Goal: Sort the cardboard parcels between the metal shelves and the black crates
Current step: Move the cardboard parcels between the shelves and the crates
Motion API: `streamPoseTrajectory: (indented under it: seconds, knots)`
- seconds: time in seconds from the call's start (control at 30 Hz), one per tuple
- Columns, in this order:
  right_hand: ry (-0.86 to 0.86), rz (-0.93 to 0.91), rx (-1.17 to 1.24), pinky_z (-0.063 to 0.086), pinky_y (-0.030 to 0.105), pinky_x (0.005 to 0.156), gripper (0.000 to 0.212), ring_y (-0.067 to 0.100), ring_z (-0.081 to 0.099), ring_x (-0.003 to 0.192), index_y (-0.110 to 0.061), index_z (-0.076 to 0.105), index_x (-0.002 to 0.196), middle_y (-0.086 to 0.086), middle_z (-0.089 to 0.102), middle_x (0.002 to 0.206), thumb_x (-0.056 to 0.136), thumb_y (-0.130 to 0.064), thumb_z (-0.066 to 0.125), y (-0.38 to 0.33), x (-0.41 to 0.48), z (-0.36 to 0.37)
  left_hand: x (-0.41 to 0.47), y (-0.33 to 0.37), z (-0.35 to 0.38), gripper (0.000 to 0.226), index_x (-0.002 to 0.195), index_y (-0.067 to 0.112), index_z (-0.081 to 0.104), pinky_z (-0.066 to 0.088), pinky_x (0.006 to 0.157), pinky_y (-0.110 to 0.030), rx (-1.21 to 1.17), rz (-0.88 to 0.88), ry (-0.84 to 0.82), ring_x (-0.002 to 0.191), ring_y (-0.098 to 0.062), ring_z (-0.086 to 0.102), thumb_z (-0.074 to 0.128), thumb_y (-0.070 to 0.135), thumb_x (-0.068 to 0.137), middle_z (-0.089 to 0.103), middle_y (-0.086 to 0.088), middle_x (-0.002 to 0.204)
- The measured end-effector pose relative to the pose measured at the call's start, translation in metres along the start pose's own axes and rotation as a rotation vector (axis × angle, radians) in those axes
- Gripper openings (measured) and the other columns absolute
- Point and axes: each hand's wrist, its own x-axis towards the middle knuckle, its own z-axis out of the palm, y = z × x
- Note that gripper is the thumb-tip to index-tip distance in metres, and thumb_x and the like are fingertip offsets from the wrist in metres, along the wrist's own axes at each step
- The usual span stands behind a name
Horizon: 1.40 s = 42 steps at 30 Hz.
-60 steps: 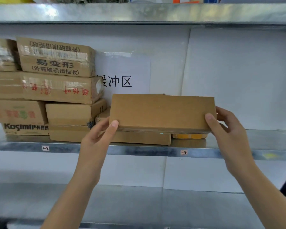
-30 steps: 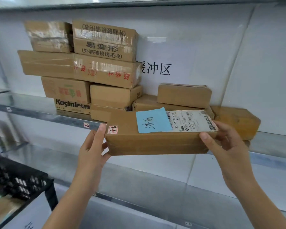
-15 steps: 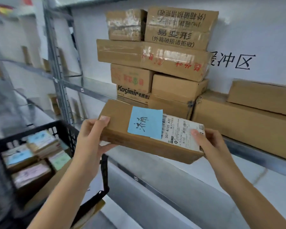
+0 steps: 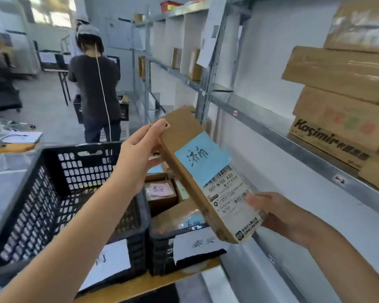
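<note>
The metal shelving was seen along the right side, its upper levels cut off by the frame edge. A stack of cartons was stored on it. A lower carton was printed "Kaşimir", and the small print beside the brand was too blurred to be read. A shelf tag marked "1-2" was fixed to the shelf's front edge.

Two black crates were set side by side below. The left-hand crate carried a white sign that was half covered by the forearm. The right-hand crate was fronted by a paper sign handwritten "泰安". It was filled with parcels, one bearing a pink note with the same characters.

The cardboard parcel was held tilted above the right-hand crate, just beside the shelving. Its far end was gripped by the left hand, fingers curled over the edge. Its near end was pinched by the right hand, with the thumb laid on the shipping label and the fingers hidden behind. "济南" was written on its blue note, and "507-N705 A33" was printed on the label.
</note>
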Motion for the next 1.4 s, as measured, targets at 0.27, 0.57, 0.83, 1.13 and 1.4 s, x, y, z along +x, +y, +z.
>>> streamPoseTrajectory:
  seconds: [0.27, 0.57, 0.83, 1.13, 1.4]
  knots:
    - [-0.195, 0.022, -0.103, 0.042, 0.058, 0.107, 0.068, 0.031, 0.067, 0.113, -0.016, 0.066, 0.123, 0.007, 0.072, 0.12, 0.065, -0.048, 0.083, -0.017, 0.148, 0.131, 0.079, -0.008, -0.151, 0.027, 0.097, 0.033, 0.074, 0.055, 0.066, -0.027, 0.079, -0.094, 0.172, 0.088, -0.016, 0.072, 0.058, 0.054, 0.09, 0.074, 0.004, 0.092]
    - [-0.175, 0.206, 0.048, 0.056, 0.032, 0.091, 0.055, 0.018, 0.071, 0.104, -0.011, 0.07, 0.115, 0.003, 0.076, 0.111, 0.07, -0.04, 0.082, 0.02, 0.296, 0.267, 0.128, -0.088, -0.311, 0.04, 0.14, 0.034, 0.053, 0.036, 0.114, -0.047, 0.327, -0.258, 0.332, 0.138, -0.02, 0.042, 0.043, 0.031, 0.101, 0.052, 0.003, 0.146]
    - [-0.209, 0.463, 0.083, 0.056, 0.034, 0.088, 0.047, 0.014, 0.073, 0.099, -0.014, 0.073, 0.113, 0.003, 0.077, 0.107, 0.075, -0.04, 0.082, 0.065, 0.387, 0.323, 0.117, -0.142, -0.356, 0.022, 0.109, 0.032, 0.058, 0.04, 0.052, 0.0, 0.5, -0.359, 0.429, 0.074, 0.021, 0.056, 0.047, 0.014, 0.101, 0.065, 0.015, 0.102]
    - [-0.312, 0.639, 0.112, 0.055, 0.029, 0.086, 0.05, 0.01, 0.072, 0.101, -0.015, 0.066, 0.123, -0.002, 0.076, 0.11, 0.082, -0.041, 0.077, 0.125, 0.446, 0.37, 0.127, -0.153, -0.361, 0.042, 0.143, 0.026, 0.046, 0.048, 0.08, -0.008, 0.615, -0.334, 0.488, 0.107, 0.013, 0.051, 0.049, 0.017, 0.101, 0.049, 0.012, 0.138]
    - [-0.227, 0.584, 0.102, 0.049, 0.029, 0.092, 0.068, -0.003, 0.064, 0.092, -0.033, 0.036, 0.151, -0.025, 0.07, 0.098, 0.092, -0.035, 0.068, 0.154, 0.454, 0.42, 0.126, -0.147, -0.364, 0.045, 0.143, 0.027, 0.048, 0.037, 0.112, -0.025, 0.674, -0.257, 0.565, 0.13, 0.001, 0.043, 0.048, 0.012, 0.1, 0.051, 0.014, 0.143]
